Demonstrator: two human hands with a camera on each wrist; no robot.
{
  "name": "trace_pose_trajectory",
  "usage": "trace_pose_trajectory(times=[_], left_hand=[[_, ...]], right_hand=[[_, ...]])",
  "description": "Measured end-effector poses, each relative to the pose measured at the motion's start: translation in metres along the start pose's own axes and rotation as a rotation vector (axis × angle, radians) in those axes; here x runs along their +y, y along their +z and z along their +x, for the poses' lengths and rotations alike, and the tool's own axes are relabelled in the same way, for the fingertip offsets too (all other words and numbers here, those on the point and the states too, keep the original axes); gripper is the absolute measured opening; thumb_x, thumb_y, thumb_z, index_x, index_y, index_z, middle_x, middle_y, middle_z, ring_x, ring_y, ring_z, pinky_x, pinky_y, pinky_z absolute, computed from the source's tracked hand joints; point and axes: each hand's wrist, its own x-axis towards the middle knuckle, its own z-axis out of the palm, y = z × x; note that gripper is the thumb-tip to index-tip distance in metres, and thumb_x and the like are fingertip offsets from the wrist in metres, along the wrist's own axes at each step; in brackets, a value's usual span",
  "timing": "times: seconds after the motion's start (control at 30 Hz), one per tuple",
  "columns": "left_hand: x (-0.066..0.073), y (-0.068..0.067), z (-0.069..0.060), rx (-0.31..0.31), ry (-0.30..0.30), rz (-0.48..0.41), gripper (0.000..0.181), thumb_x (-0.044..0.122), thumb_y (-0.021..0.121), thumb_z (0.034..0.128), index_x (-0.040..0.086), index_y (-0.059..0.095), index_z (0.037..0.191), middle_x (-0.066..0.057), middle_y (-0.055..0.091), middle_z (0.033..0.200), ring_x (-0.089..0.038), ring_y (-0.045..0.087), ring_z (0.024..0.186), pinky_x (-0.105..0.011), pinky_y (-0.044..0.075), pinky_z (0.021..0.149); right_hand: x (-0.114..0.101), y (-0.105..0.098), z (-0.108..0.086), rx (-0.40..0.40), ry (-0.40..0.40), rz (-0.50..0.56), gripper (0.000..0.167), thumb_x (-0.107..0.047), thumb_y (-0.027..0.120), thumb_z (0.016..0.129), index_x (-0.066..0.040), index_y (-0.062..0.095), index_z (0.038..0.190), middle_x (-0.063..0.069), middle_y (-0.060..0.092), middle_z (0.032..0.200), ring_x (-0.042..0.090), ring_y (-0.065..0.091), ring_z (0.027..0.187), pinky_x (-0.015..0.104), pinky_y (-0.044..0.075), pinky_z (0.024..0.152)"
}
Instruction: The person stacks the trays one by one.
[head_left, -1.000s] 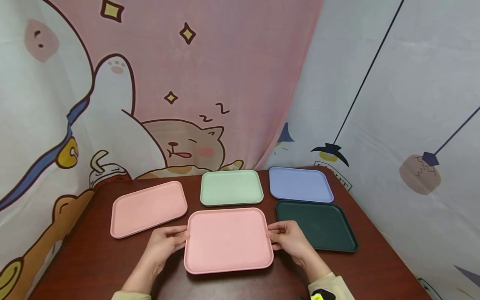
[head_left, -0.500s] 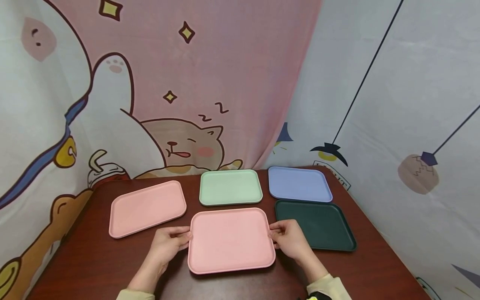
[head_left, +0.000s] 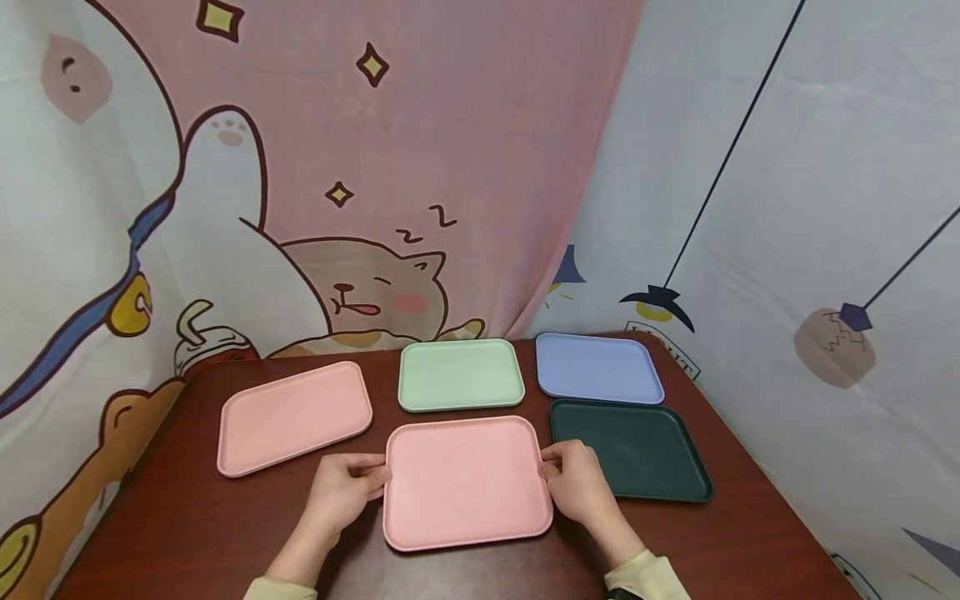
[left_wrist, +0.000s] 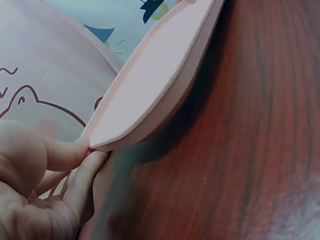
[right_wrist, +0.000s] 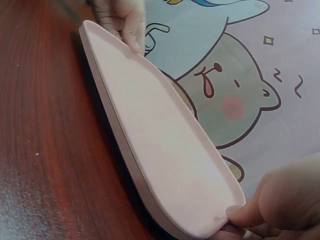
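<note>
A pink rectangular tray (head_left: pixel 467 483) with a low rim is held between the two hands at the front of the table. My left hand (head_left: pixel 341 492) pinches its left edge, thumb on the rim and fingers below, as the left wrist view shows on the tray (left_wrist: pixel 145 90). At the opposite short edge my right hand (head_left: pixel 577 483) pinches the rim the same way; its thumb (right_wrist: pixel 240 212) lies on the rim in the right wrist view. A dark shadow runs under the tray in both wrist views.
Behind the held tray lie another pink tray (head_left: pixel 295 418) at the left, a light green tray (head_left: pixel 461 375) in the middle and a blue tray (head_left: pixel 598 368) at the right. A dark green tray (head_left: pixel 630 450) lies close beside the right hand. A printed curtain (head_left: pixel 450 125) hangs behind the table.
The held pink tray has shifted slightly to the right, and the left hand has moved right with it. Both hands keep their grip; the other trays lie as before.
</note>
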Motion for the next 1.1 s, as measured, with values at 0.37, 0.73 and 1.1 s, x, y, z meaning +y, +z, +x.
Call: trace_pose_trajectory(times=[0.37,0.73,1.1], left_hand=[[0.001,0.002,-0.004,0.009,0.080,0.171,0.015,-0.010,0.073,0.0928,-0.013,0.076,0.107,-0.014,0.074,0.087,-0.024,0.074,0.078,-0.030,0.065,0.069],[-0.002,0.004,-0.005,0.014,0.098,0.219,0.015,-0.009,0.073,0.0934,-0.012,0.077,0.108,-0.014,0.075,0.088,-0.022,0.073,0.078,-0.029,0.064,0.068],[-0.007,0.005,-0.003,0.025,0.110,0.238,0.015,-0.010,0.072,0.0926,-0.010,0.078,0.107,-0.012,0.075,0.087,-0.019,0.073,0.076,-0.027,0.064,0.066]], right_hand=[[-0.007,0.007,0.001,0.008,-0.022,-0.148,0.012,0.007,0.069,0.091,0.001,0.079,0.093,0.006,0.074,0.082,0.016,0.065,0.073,0.036,0.059,0.063],[-0.008,0.014,0.000,0.027,-0.035,-0.245,0.016,0.005,0.072,0.093,-0.006,0.074,0.082,-0.001,0.065,0.071,0.018,0.061,0.068,0.039,0.054,0.059],[-0.007,0.013,0.001,0.006,-0.023,-0.233,0.010,0.005,0.072,0.093,-0.003,0.076,0.088,0.003,0.069,0.076,0.017,0.063,0.069,0.038,0.058,0.059]])
